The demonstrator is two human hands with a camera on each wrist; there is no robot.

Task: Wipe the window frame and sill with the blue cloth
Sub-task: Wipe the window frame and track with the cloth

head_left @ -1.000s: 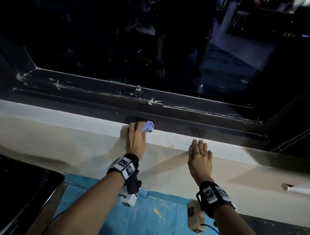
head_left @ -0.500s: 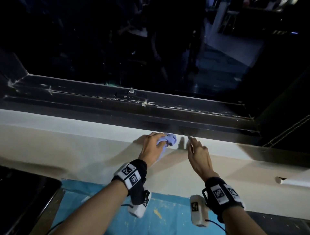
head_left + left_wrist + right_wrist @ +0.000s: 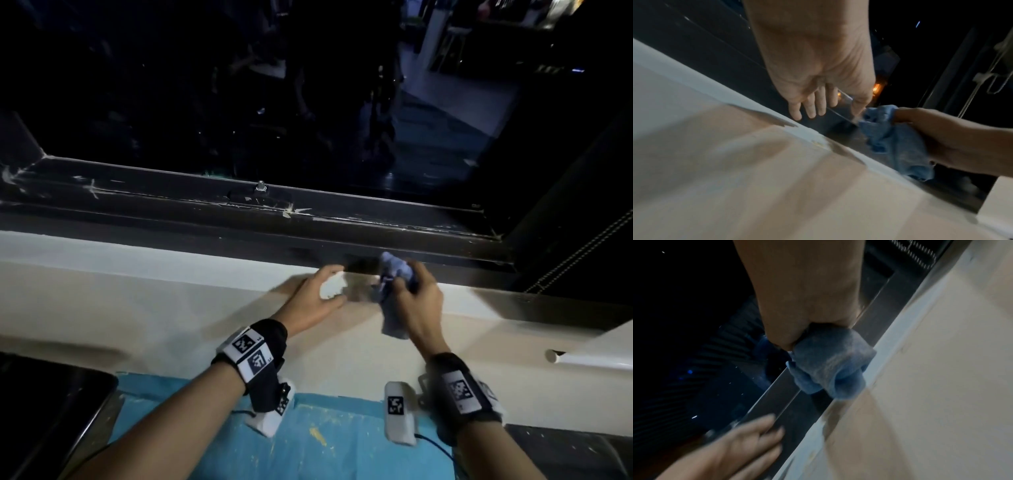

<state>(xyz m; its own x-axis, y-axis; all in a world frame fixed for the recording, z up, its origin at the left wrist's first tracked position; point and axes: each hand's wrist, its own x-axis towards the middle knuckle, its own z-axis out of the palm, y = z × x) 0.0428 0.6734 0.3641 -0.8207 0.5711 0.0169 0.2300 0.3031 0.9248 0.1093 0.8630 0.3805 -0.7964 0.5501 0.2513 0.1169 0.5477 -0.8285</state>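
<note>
**A:** Where do you stand with the job? Widest view first.

**B:** In the head view the dark window frame (image 3: 239, 219) runs across the middle of the picture, and its rails carry pale smears and flecks at far left and at centre. I'd judge most of it unwiped. The white sill (image 3: 137, 263) below it shows a small crumbly patch near your hands, so that is left too.

**A:** And the cloth?

**B:** The blue cloth (image 3: 394, 291) is right of centre, bunched against the frame's lower edge where it meets the sill, with a tail hanging down.

**A:** Your hands?

**B:** Your right hand (image 3: 416, 301) has its fingers curled round the cloth, knuckles toward the glass. Your left hand (image 3: 315, 301) sits just left of it, fingers loosely spread and holding nothing. Whether its fingertips touch the frame, I cannot tell.
</note>
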